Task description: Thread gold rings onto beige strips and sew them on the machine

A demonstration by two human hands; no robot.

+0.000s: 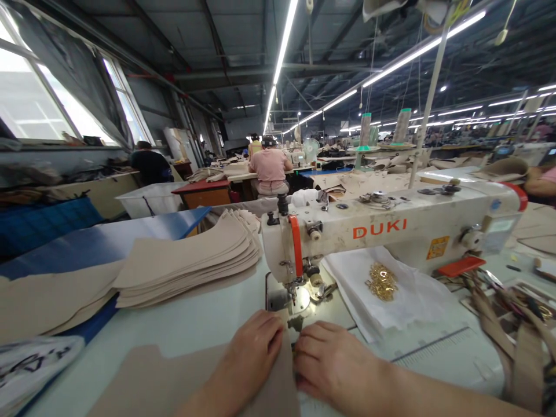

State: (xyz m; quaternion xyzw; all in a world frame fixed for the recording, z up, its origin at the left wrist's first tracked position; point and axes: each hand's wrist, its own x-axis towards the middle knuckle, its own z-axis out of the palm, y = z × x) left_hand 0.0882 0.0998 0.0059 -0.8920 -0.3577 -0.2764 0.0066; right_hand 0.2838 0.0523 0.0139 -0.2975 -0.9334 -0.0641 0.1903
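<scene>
Fabric: on table, right edge running near to far—far end toward the needle. Left hand: fingers together, on fabric. Right hand: curled beside edge—pinch of either cannot be told.

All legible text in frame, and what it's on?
"DUKI": orange-red letters on the sewing machine.
Yellow-orange sticker on the machine: too small to read.
Machine's display panel: nothing legible.
Ruler scale on the table: any numbers too blurred.
White item, lower left: black marks, unreadable.
</scene>
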